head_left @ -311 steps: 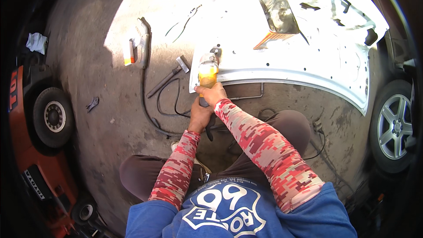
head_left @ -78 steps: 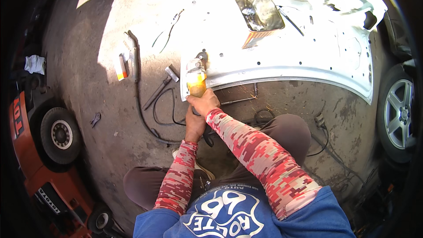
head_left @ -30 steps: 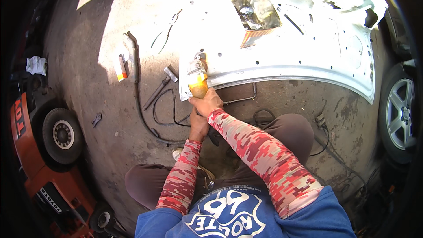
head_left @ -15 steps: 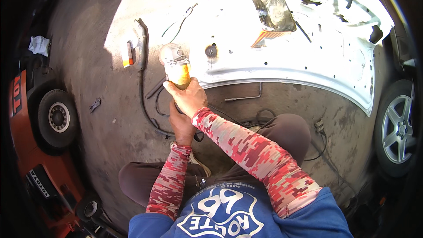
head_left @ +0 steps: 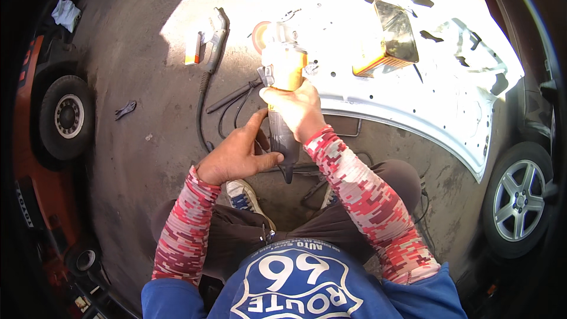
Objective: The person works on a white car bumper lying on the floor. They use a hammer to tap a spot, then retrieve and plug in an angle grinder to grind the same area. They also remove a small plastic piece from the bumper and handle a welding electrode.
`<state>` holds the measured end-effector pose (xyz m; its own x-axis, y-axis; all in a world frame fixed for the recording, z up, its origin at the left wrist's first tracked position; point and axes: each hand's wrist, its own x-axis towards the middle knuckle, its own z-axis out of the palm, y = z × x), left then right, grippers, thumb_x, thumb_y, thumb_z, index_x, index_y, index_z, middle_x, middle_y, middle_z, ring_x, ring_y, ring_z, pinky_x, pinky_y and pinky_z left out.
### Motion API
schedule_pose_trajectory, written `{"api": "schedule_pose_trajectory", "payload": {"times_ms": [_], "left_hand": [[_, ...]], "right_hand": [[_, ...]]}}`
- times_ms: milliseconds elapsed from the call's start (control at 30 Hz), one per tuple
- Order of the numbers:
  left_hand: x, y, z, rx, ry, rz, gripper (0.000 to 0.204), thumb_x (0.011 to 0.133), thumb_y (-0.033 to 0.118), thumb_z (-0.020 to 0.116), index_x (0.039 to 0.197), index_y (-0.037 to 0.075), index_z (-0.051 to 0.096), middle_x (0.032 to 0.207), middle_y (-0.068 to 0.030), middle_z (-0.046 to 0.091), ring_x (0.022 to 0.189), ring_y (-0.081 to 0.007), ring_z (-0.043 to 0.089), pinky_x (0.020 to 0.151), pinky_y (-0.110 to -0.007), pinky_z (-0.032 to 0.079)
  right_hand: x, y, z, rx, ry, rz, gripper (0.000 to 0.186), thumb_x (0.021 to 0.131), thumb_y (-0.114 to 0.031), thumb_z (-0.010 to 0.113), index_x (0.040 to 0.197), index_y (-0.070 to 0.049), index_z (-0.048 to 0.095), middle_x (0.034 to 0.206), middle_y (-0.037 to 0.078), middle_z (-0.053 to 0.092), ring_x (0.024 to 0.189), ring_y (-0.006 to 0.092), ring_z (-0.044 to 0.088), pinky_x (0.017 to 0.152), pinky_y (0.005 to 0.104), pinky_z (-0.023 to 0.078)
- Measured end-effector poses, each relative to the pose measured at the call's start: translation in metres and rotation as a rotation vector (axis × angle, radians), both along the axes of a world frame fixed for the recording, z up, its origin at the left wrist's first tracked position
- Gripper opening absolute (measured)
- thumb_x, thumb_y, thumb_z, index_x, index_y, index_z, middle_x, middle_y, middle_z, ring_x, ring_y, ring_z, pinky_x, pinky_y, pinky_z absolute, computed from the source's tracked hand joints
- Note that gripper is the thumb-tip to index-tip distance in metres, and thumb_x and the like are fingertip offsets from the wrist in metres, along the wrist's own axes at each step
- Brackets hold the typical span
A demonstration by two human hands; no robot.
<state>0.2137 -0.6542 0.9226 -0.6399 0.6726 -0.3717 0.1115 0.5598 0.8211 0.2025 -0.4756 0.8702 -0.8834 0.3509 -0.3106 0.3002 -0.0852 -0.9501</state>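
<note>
An angle grinder [head_left: 289,74] with a yellow-orange body, a dark rear handle and a reddish disc points away from me. My right hand [head_left: 298,109] is wrapped around its middle and holds it up. Beside the rear handle is my left hand [head_left: 236,153], fingers and thumb spread, with the fingertips at the handle's left side. Whether they press on it I cannot tell. Behind the grinder lies a large white car body panel [head_left: 413,119], much of it washed out by sunlight.
On the panel stands a rectangular metal can [head_left: 384,62]. Left of the grinder lie a welding torch [head_left: 216,47] with its cable, an orange-and-white box [head_left: 192,50] and locking pliers [head_left: 126,110]. A car wheel [head_left: 520,192] stands at right, a red-orange vehicle [head_left: 35,142] at left.
The grinder has shifted right and shows more of its length. My left hand has come out from under the right hand to the rear handle's left side, its fingers now spread.
</note>
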Motion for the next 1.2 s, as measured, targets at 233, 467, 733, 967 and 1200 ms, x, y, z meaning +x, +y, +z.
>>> {"api": "schedule_pose_trajectory", "payload": {"times_ms": [233, 467, 733, 967, 1200], "left_hand": [[-0.176, -0.076, -0.088, -0.572, 0.248, 0.145, 0.041, 0.099, 0.033, 0.062, 0.120, -0.002, 0.069, 0.094, -0.0158, 0.074, 0.085, -0.0261, 0.072, 0.080, -0.037, 0.059], [-0.161, -0.061, -0.269, -0.804, 0.546, 0.246, 0.047, 0.091, 0.032, 0.071, 0.132, 0.010, 0.061, 0.128, -0.0158, 0.066, 0.126, -0.0356, 0.059, 0.107, -0.050, 0.045], [-0.138, -0.040, -0.224, -0.535, 0.402, 0.271, 0.036, 0.094, 0.031, 0.062, 0.114, 0.000, 0.063, 0.105, -0.0267, 0.070, 0.102, -0.0421, 0.068, 0.093, -0.054, 0.051], [-0.076, 0.054, -0.134, -0.299, 0.562, 0.073, 0.037, 0.103, 0.039, 0.055, 0.102, 0.002, 0.061, 0.073, -0.0214, 0.069, 0.066, -0.0396, 0.069, 0.062, -0.048, 0.055], [-0.037, 0.125, -0.112, -0.483, 0.583, -0.280, 0.043, 0.105, 0.042, 0.050, 0.111, 0.001, 0.064, 0.081, -0.0185, 0.073, 0.075, -0.0363, 0.073, 0.069, -0.048, 0.060]], "right_hand": [[0.060, 0.044, 0.099, -0.256, 0.184, -0.001, 0.042, 0.093, -0.023, 0.070, 0.120, 0.004, 0.054, 0.094, 0.012, 0.066, 0.084, 0.0232, 0.073, 0.066, 0.0316, 0.062], [0.081, 0.079, 0.116, -0.204, 0.208, -0.323, 0.045, 0.090, -0.028, 0.076, 0.115, 0.003, 0.057, 0.096, 0.013, 0.066, 0.081, 0.0229, 0.073, 0.065, 0.0334, 0.062], [0.082, 0.125, 0.123, -0.012, 0.308, -0.296, 0.051, 0.091, -0.030, 0.076, 0.120, 0.005, 0.053, 0.098, 0.014, 0.066, 0.083, 0.0227, 0.074, 0.066, 0.0321, 0.065], [0.078, 0.149, 0.117, 0.002, 0.358, -0.234, 0.052, 0.090, -0.030, 0.077, 0.119, 0.006, 0.054, 0.097, 0.014, 0.066, 0.082, 0.0206, 0.074, 0.062, 0.0294, 0.065], [0.094, 0.163, 0.125, -0.088, 0.337, -0.207, 0.049, 0.091, -0.028, 0.076, 0.120, 0.006, 0.054, 0.097, 0.014, 0.067, 0.082, 0.0207, 0.074, 0.063, 0.0304, 0.064]]}}
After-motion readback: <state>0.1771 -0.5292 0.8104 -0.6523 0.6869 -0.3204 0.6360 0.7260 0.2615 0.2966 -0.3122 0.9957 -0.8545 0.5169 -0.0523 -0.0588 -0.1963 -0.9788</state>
